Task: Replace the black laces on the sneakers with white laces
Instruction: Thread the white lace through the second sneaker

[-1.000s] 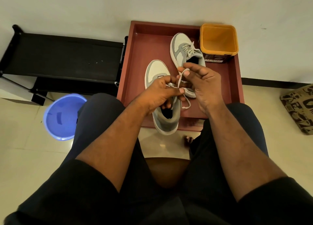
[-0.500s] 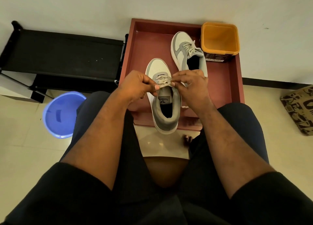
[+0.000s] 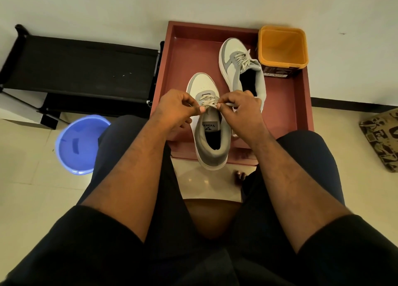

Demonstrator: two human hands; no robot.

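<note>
Setting: tiled floor by a white wall; red tray (image 3: 301, 104) on the floor against the wall.
Near sneaker (image 3: 212, 143): grey and white, heel overhanging the tray's front edge, toe pointing to the wall; white lace (image 3: 208, 102) crossed through its eyelets.
Far sneaker (image 3: 239, 70): lying in the tray just beside the tub, already threaded with a white lace.
Left hand (image 3: 175, 111): fingers curled, pinching one lace end at the top of the near sneaker.
Right hand (image 3: 241, 106): fingers curled, pinching the other lace end; the two thumbs nearly meet over the tongue.
Black laces: none in view.
Progress: judged late; both sneakers carry white laces, and the near one looks to be at its final pull or knot.
Left to do: probably tightening and tying the near sneaker; whether the far one is tied cannot be told.
Other items: orange tub (image 3: 282, 46) in the tray's far right corner; blue bucket (image 3: 79, 144) and black rack (image 3: 81, 68) to the left.
</note>
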